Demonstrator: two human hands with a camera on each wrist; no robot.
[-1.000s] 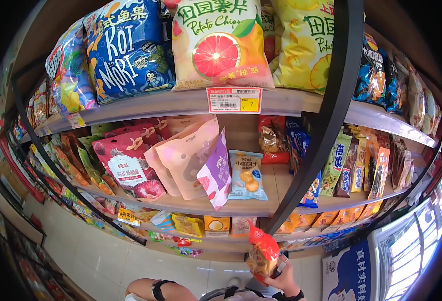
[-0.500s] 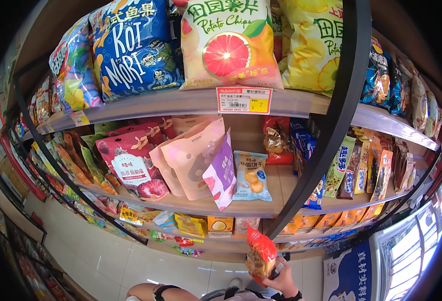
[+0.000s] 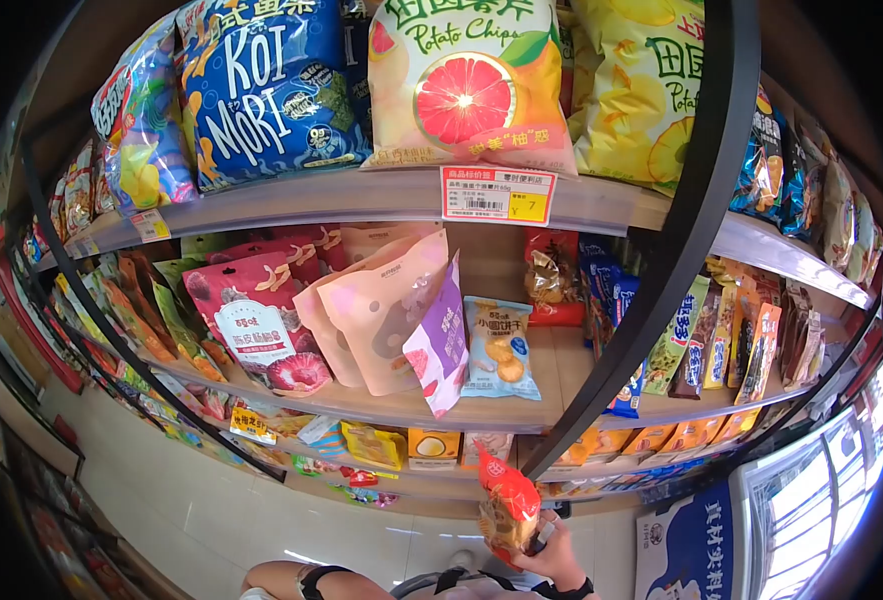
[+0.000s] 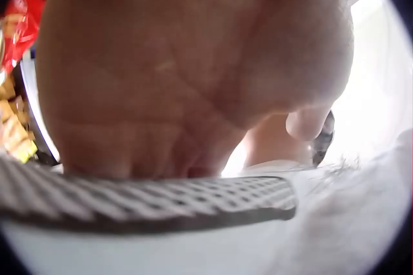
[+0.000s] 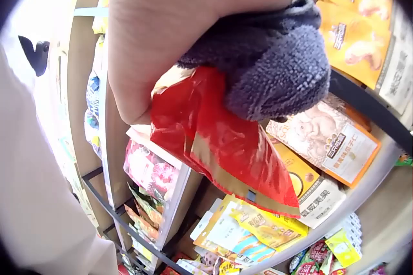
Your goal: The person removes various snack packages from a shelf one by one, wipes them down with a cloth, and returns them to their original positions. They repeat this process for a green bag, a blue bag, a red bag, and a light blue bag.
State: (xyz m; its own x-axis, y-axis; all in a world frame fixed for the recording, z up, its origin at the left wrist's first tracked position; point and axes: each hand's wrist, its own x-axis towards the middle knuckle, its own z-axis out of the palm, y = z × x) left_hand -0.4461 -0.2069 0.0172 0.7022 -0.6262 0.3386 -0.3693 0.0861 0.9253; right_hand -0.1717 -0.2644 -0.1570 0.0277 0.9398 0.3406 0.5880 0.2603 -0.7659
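My right hand (image 3: 558, 560) grips a snack bag (image 3: 509, 500), red at the top with a clear lower part showing brown contents, low in front of the shelves. Up close in the right wrist view, its shiny red and gold wrapper (image 5: 222, 136) hangs below the hand, and a dark grey-purple fuzzy cloth (image 5: 277, 72) bunches against the palm. The left palm (image 4: 187, 62) fills the left wrist view over white fabric (image 4: 348, 223); its fingers are hidden behind a grey woven strip (image 4: 148, 201). A black band (image 3: 313, 580) circles the left arm at the bottom of the head view.
On the middle shelf (image 3: 421, 405) stand a light-blue cookie pouch (image 3: 498, 350), a purple-white pouch (image 3: 439, 340), pink pouches (image 3: 381, 310) and a similar red bag (image 3: 553, 275) behind. Chip bags (image 3: 466, 90) line the shelf above. A black post (image 3: 651, 300) slants down near the held bag.
My right hand and the red snack bag have shifted slightly left, while the shelves have moved a little to the right in the head view. The grip is unchanged.
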